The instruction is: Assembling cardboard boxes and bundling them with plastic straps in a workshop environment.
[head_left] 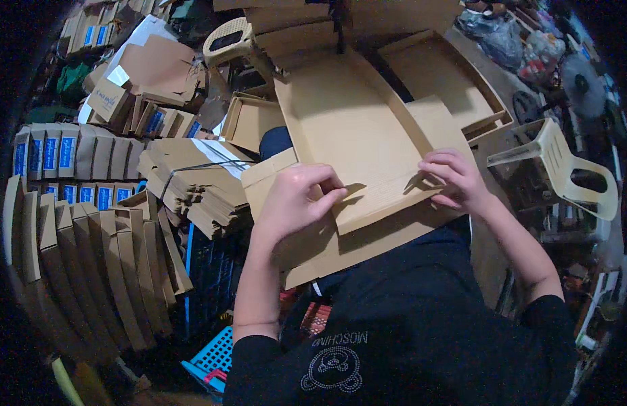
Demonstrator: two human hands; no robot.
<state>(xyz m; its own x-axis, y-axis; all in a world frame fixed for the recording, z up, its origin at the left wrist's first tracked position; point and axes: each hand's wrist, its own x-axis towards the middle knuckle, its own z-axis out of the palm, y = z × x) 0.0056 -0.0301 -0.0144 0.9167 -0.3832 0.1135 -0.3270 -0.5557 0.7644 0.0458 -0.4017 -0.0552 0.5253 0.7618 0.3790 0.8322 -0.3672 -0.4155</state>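
Across my lap lies a partly folded cardboard box (354,122), with raised side walls along its long edges. Its near end panel spreads out flat toward my body. My left hand (301,199) is closed at the near left corner, thumb and forefinger bent together on the cardboard; the other fingertips are hidden. At the near right corner, my right hand (454,177) has curled fingers and thumb around the edge of the side wall. Small corner flaps stand up between the two hands.
Strapped flat cardboard (191,169) lies to the left, above rows of stacked cartons (103,264). Another cardboard tray (442,78) rests at the far right. A cream plastic stool (584,172) tips over at the right; a blue plastic basket (215,355) is low on the left.
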